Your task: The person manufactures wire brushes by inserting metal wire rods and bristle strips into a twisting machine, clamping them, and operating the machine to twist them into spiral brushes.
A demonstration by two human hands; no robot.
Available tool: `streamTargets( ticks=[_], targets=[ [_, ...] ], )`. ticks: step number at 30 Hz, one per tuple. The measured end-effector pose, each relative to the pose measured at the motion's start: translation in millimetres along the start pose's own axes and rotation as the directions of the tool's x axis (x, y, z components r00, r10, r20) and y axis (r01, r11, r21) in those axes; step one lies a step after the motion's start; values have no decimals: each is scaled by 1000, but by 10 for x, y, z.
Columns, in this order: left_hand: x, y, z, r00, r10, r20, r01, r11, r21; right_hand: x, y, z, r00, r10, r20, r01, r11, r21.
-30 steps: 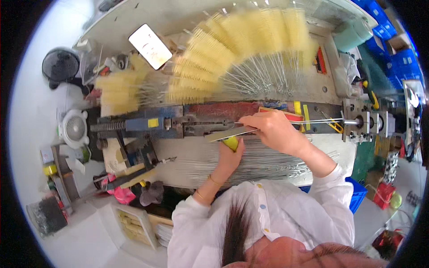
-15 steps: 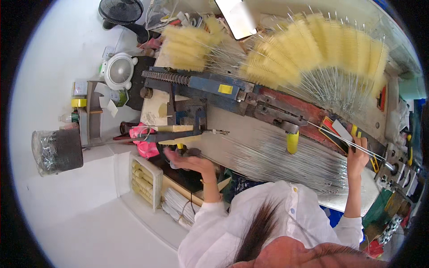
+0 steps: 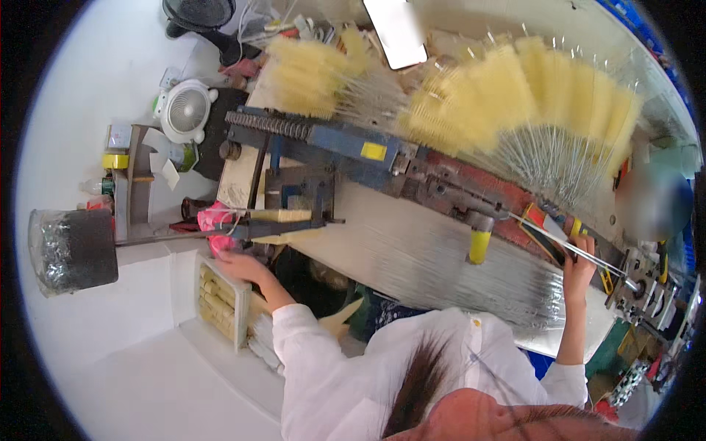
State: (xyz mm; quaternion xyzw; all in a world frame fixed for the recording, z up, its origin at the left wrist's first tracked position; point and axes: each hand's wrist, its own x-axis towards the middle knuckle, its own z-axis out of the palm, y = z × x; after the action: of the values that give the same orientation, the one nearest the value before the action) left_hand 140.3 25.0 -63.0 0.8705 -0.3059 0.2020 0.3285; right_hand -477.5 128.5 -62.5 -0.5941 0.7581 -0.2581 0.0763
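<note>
At the right of the bench, my right hand (image 3: 579, 268) is closed round thin metal wires (image 3: 540, 229). These run from the jaw of a long blue and red machine (image 3: 346, 147) to a metal chuck (image 3: 634, 284) at the right. Over at the left, my left hand (image 3: 243, 268) reaches out with its fingers stretched, beside a pink bag (image 3: 215, 219) and just under the machine's lever arm (image 3: 283, 226). I see nothing in it. A yellow-handled lever (image 3: 479, 248) hangs from the machine's middle. Many loose straight wires (image 3: 478, 275) lie along the near bench.
Yellow bristle brushes with wire stems (image 3: 529, 92) fan out behind the machine. More yellow brushes (image 3: 309, 77) lie at the back left. A wrapped dark weight (image 3: 73, 251) sticks out on a bar at far left. A white tray (image 3: 241, 316) holds yellow rolls. A white fan (image 3: 185, 110) stands behind.
My left hand has moved left and slightly down, from open space by the lever arm to beside the pink bag. My right hand keeps its hold on the wires. The view has shifted slightly.
</note>
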Motion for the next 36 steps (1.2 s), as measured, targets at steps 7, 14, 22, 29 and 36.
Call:
streamTargets(
  ticks=[7, 14, 22, 29, 36],
  targets=[
    [-1216, 796, -846, 819, 533, 212, -474, 837, -273, -48, -47, -46, 999, 12, -46, -14, 999, -46],
    [-1171, 1220, -388, -139, 196, 971, 814, 581, -1, -381, -148, -407, 979, -192, -71, 187, 980, -71],
    [-1372, 1313, -765, 68, 168, 983, 622, 763, -173, 109, -534, -701, 992, 48, -119, -37, 995, 90],
    [-2809, 2876, -1099, -501, 799, 334, 649, 602, -466, 575, -571, -917, 955, 175, 239, -246, 918, 312],
    [-2675, 2968, -1019, -660, 616, 429, 732, 657, 183, 414, -510, -682, 985, -99, -140, 129, 966, 226]
  ],
)
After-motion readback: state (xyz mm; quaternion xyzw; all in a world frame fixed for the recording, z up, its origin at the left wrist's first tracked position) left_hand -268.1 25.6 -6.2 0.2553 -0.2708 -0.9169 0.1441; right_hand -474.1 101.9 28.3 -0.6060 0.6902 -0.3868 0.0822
